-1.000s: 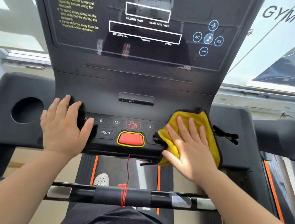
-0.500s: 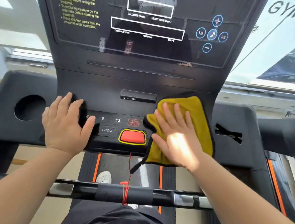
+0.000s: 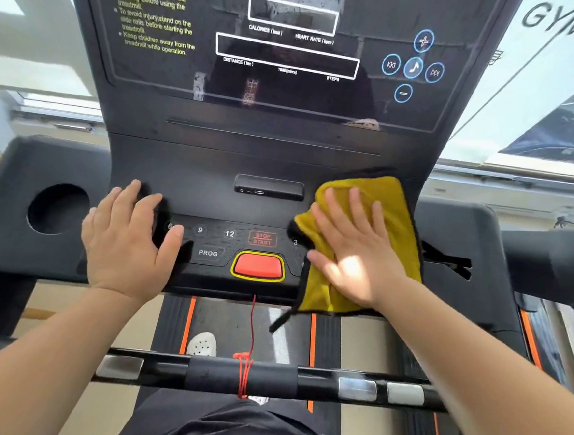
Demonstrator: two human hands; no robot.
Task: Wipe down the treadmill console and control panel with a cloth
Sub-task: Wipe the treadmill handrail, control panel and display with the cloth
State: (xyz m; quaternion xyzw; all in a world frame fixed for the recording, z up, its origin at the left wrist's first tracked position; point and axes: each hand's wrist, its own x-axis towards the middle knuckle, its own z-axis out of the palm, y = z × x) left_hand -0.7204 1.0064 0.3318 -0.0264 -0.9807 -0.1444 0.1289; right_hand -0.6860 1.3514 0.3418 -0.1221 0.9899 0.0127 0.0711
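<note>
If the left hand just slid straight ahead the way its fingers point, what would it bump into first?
Probably the sloped dark console face rising just beyond the left hand's fingertips. The small port box sits off to its right, so likely missed. Depth is hard to judge here.

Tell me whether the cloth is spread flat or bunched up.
Spread mostly flat: the yellow cloth lies under the open right hand, one edge hanging off the panel.

A: What carries the items? B: The control panel (image 3: pixel 224 209), black and sloped. A: What lies directly on it? B: At 9 o'clock, the left hand (image 3: pixel 127 239), flat; at 3 o'clock, a yellow cloth (image 3: pixel 398 222), spread flat.
</note>
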